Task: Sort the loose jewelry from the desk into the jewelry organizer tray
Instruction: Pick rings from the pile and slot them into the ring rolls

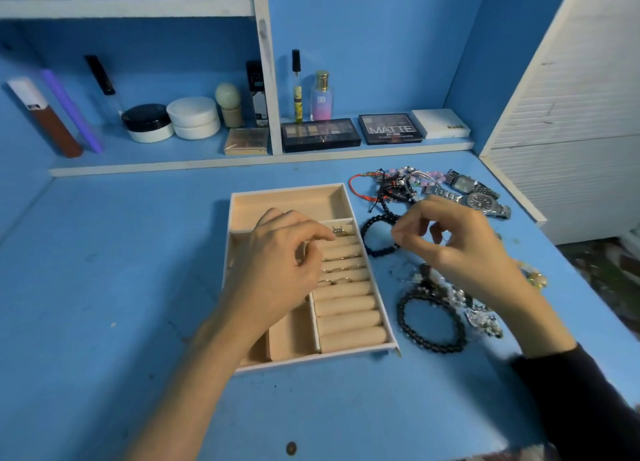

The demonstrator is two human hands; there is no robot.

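Note:
A beige jewelry organizer tray [287, 197] lies on the blue desk, with ring rolls on its right side and open compartments at the back and left. A few thin gold rings [341, 270] sit between the rolls, and a small metal piece [341, 231] lies at the top of the roll section. My left hand [277, 263] hovers over the rolls with loosely curled fingers, its index tip beside that piece and nothing visible in its grasp. My right hand [457, 238] is raised over the loose jewelry with thumb and forefinger tips together; whether they pinch anything is unclear.
Loose jewelry lies right of the tray: a black bead bracelet [377, 235], a larger black bracelet [433, 322], a tangle of cords and beads [391, 186], two watches [481, 197], sparkly pieces [481, 316]. Cosmetics and palettes [320, 134] line the shelf behind. A white louvred panel [571, 131] stands at the right.

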